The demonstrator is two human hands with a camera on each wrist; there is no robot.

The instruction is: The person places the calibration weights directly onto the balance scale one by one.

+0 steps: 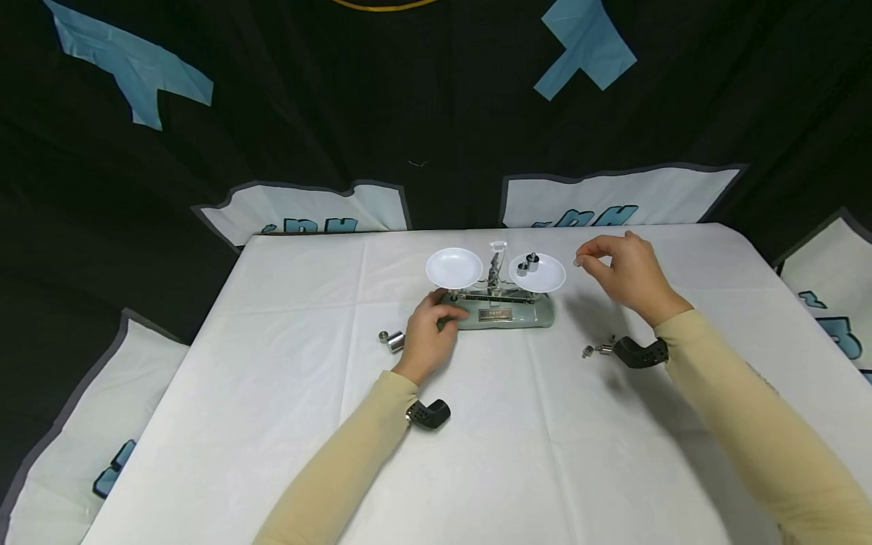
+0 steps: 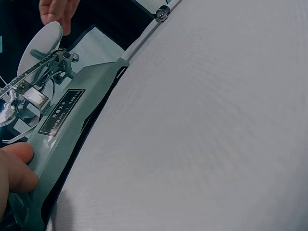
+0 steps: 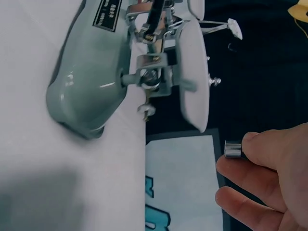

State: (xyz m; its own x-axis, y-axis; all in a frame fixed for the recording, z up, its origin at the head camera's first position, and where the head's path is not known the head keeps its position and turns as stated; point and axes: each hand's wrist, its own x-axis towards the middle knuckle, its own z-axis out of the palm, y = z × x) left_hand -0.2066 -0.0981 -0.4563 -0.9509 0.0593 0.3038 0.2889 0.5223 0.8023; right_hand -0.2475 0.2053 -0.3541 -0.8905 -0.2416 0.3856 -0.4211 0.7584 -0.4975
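A green balance scale [image 1: 497, 316] carries two white pans, the left pan [image 1: 454, 266] bare. On the right pan [image 1: 555, 277] stand two metal weights [image 1: 532, 260]. My left hand [image 1: 431, 333] grips the left end of the scale's base, its thumb and a finger on the green surface in the left wrist view. Raised to the right of the right pan, my right hand [image 1: 623, 274] pinches a small cylindrical metal weight [image 3: 233, 149] between thumb and finger. That weight is apart from the pan.
On the white tablecloth [image 1: 272, 424], a larger metal weight [image 1: 396, 342] lies beside a smaller one [image 1: 384, 336], left of my left hand. Several small weights [image 1: 603, 349] lie under my right wrist. A dark curtain [image 1: 450, 121] hangs behind the table.
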